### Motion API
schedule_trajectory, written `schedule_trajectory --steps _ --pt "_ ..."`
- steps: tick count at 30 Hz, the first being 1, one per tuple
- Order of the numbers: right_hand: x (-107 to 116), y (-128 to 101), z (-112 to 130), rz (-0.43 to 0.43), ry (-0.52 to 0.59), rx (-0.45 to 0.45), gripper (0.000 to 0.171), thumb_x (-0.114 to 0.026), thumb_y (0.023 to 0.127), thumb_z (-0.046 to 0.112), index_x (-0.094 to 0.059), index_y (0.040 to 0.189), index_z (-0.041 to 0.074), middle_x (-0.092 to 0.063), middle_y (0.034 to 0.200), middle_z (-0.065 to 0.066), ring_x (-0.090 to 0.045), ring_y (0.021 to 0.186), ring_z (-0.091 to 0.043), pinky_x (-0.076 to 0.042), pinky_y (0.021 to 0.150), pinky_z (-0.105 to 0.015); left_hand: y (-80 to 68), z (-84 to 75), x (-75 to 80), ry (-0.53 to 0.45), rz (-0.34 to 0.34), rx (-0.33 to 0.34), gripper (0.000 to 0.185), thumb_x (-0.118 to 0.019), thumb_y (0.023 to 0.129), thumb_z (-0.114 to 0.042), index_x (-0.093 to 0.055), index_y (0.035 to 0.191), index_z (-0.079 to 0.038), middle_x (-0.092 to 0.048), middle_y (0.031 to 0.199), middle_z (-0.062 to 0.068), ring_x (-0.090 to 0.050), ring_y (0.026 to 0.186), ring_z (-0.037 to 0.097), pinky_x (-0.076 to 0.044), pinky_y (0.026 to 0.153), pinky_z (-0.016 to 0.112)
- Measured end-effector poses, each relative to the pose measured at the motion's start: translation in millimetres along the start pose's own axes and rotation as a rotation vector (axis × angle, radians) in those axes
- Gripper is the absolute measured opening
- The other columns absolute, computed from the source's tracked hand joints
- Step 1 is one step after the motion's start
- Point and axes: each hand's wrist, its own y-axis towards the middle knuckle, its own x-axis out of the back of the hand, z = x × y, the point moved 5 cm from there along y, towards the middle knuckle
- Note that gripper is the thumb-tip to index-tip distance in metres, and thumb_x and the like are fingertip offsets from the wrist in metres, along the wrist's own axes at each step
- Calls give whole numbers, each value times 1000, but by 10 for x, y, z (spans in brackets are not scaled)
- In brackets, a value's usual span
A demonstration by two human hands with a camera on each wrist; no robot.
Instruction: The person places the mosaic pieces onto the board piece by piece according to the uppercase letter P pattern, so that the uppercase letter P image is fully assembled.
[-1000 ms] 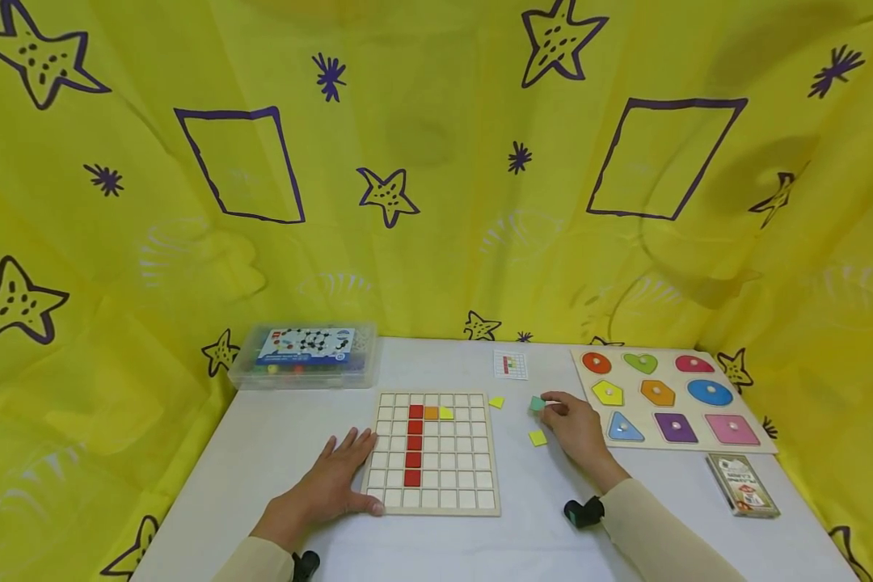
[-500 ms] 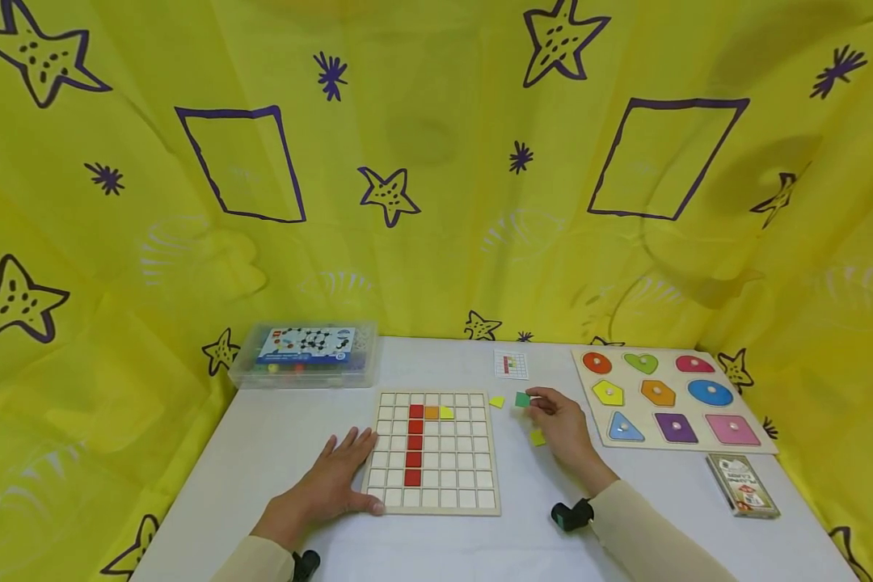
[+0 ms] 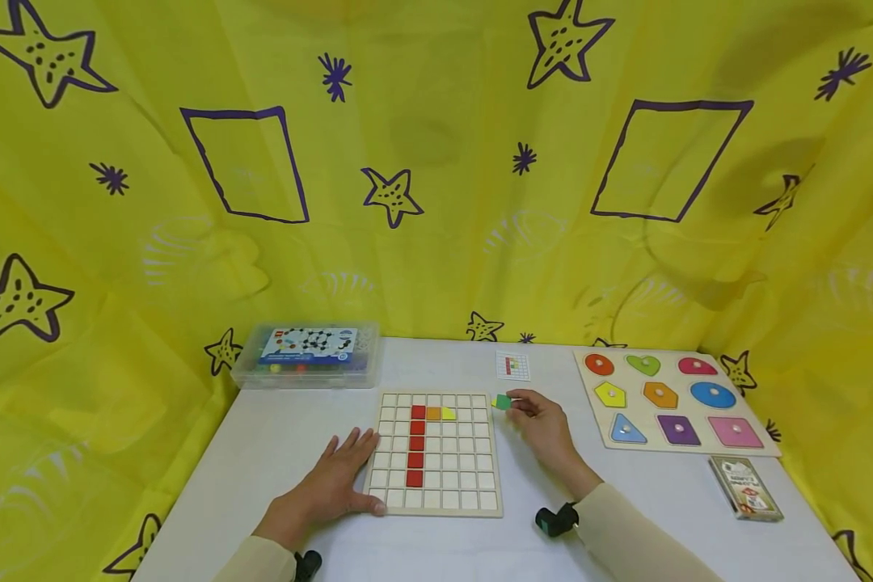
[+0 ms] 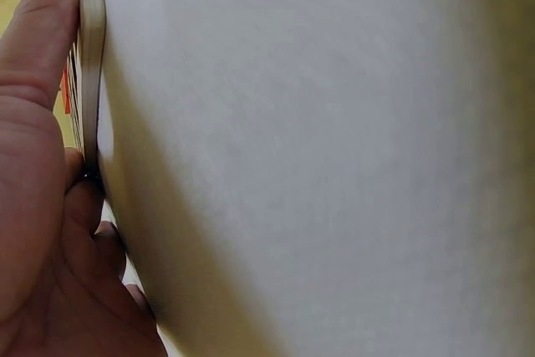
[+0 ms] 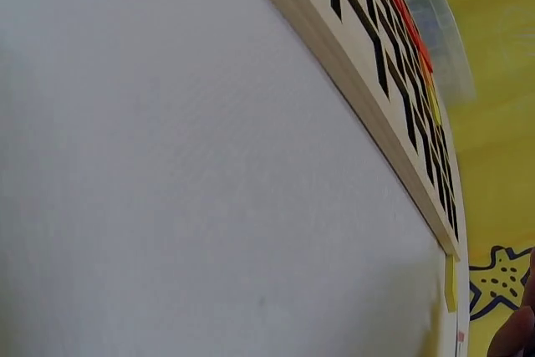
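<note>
My right hand (image 3: 547,432) pinches a green square tile (image 3: 503,402) just off the upper right edge of a wooden grid board (image 3: 473,511). In the head view the tile overlaps a yellow tile (image 5: 450,282) lying beside that edge. My left hand (image 3: 337,477) rests against the board's left side, fingers spread and thumb at the lower left corner; the left wrist view shows the thumb along the board's edge (image 4: 90,64). On the grid, red tiles (image 3: 417,443) form a column, with an orange tile (image 3: 433,414) and a yellow piece (image 3: 448,414) to the right of its top.
Behind the board lies a small pattern card (image 3: 512,365). A clear parts box (image 3: 305,356) stands at the back left. To the right are a shape puzzle board (image 3: 647,440) and a card box (image 3: 745,488). A yellow patterned curtain (image 3: 436,267) hangs behind the table.
My right hand has carried the green tile left towards the board, over the nearer yellow tile. The lower loose yellow tile is now hidden behind this hand. My left hand stays in place.
</note>
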Motion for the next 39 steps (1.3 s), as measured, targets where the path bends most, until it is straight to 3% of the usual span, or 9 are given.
schedule_trajectory --steps 6,19,29,39 --pt "-164 -41 77 16 37 29 25 -75 92 -4 -77 116 4 -74 94 -8 -62 83 -11 -50 64 -18 4 6 -8 0 0 4 122 -92 71 -55 -33 164 -3 -31 172 16 -16 163 40 -6 132 63" --pt "-553 -205 218 124 66 7 23 -74 94 1 -77 115 8 -70 94 -8 -61 84 -15 -52 65 -18 12 2 -6 4 2 12 122 -92 71 -57 -33 165 -4 -31 173 14 -16 163 40 -5 132 63" --pt "-821 -301 274 194 82 52 22 -75 92 -1 -77 112 8 -72 96 -3 -61 87 -14 -53 72 -18 2 7 -10 3 1 4 122 -91 71 -57 -33 164 -3 -31 172 16 -17 163 41 -6 132 64" --pt "-977 -365 332 236 -6 77 19 -76 92 3 -77 110 7 -69 92 -1 -59 83 -14 -51 71 -18 3 17 -12 9 -3 -8 122 -91 72 -57 -33 164 -2 -31 172 16 -17 162 42 -7 131 64"
